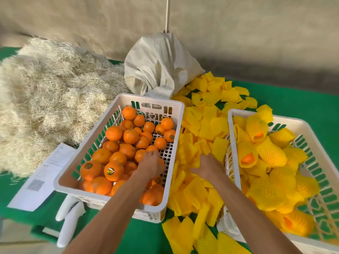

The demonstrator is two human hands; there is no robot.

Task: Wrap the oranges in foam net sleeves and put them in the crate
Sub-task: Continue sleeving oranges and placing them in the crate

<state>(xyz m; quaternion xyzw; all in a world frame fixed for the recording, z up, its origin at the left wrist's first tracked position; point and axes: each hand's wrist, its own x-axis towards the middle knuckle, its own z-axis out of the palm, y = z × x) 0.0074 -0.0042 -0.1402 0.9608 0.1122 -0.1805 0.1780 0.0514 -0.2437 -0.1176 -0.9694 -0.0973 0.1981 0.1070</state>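
The bare oranges [117,153] lay heaped in the white crate on the left [88,143], and the left hand [151,165] was down among them near its right wall, fingers curled over one fruit as if to lift it. The right hand [207,166] rested on the loose yellow foam net sleeves [201,129] piled between the two crates, fingers bent into the heap; whether it had one pinched I could not tell. That pairing made sense: fruit in one hand, sleeve in the other. The wrapped oranges [269,153] already filled much of the crate on the right [236,162], just beside the sleeves, so the carry looked short. Its near wall stood close by the right wrist, leaving only a narrow lane of sleeves to work in.
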